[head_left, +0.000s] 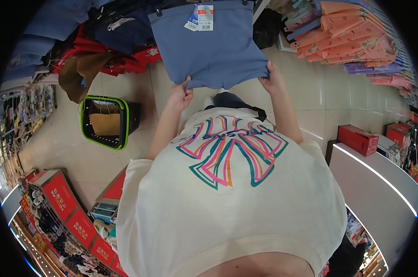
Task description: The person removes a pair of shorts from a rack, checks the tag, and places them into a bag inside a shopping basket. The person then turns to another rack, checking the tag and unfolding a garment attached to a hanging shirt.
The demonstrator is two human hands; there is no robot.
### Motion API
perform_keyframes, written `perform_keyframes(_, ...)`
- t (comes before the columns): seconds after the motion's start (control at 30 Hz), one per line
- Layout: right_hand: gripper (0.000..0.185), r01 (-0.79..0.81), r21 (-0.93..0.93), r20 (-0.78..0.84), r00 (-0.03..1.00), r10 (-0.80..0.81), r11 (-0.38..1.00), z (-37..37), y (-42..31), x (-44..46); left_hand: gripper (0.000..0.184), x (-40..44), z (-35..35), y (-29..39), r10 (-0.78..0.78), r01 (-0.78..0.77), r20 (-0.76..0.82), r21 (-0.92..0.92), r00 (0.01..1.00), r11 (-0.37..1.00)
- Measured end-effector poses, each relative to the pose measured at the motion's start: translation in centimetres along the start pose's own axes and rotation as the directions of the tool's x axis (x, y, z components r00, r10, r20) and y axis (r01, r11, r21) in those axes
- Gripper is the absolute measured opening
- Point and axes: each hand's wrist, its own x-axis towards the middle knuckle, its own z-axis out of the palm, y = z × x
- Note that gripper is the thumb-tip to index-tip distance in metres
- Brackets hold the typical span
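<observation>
Blue garment (pixel 209 51) held out ahead by its lower edge, clips (pixel 159 12) above
Edge pinched in closed fingers of left hand (pixel 177 96) and right hand (pixel 274 81); best spread evenly, tugged only gently

Red panels (pixel 81 228) read "YOUXUAN", and the paper tag (pixel 205 18) on the blue garment (pixel 209 51) seemingly shows 13.00.

Cream T-shirt (pixel 227 217) with rounded neckline, loose short sleeves (pixel 131 189) ending well short of left hand (pixel 180 96) and right hand (pixel 273 80), chest print (pixel 231 154) outlined in teal, pink and orange, dark trousers (pixel 234 101) visible between them.
</observation>
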Motion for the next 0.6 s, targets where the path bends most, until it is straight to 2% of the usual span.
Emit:
perform_keyframes(0.17, 0.023, -0.117, 0.124, 0.002, 0.993, 0.118, 0.985, 0.0, 0.6, -0.1, 0.019, -0.2, -0.1, -0.2, -0.066, 0.066, 0.030, 0.019, 0.997, 0.998)
perform_keyframes(0.27, 0.028, -0.223, 0.197, 0.087, 0.974, 0.209, 0.955, 0.3, 0.0, -0.4, 0.017, -0.3, 0.1, -0.7, -0.129, 0.126, 0.047, 0.070, 0.991, 0.990)
perform_keyframes(0.37, 0.031, -0.239, 0.246, 0.182, 0.963, 0.198, 0.939, 0.8, -0.6, -0.8, 0.015, -0.7, 1.5, -0.9, -0.139, 0.133, 0.053, 0.098, 0.989, 0.986)
perform_keyframes(0.47, 0.029, -0.261, 0.294, 0.181, 0.960, 0.214, 0.920, 0.1, -1.1, 0.5, 0.014, -1.1, 2.6, -1.3, -0.145, 0.140, 0.092, 0.056, 0.985, 0.989)
perform_keyframes(0.57, 0.048, -0.201, 0.173, 0.264, 0.953, 0.152, 0.964, -1.0, -1.6, 1.3, 0.016, -1.2, 2.8, -1.4, -0.174, 0.188, 0.204, -0.052, 0.963, 0.981)
perform_keyframes(0.6, 0.057, -0.021, -0.100, 0.268, 0.962, 0.047, 0.995, -0.1, -2.2, 0.0, 0.016, -1.2, 2.9, -1.5, -0.181, 0.208, 0.245, -0.088, 0.952, 0.974)
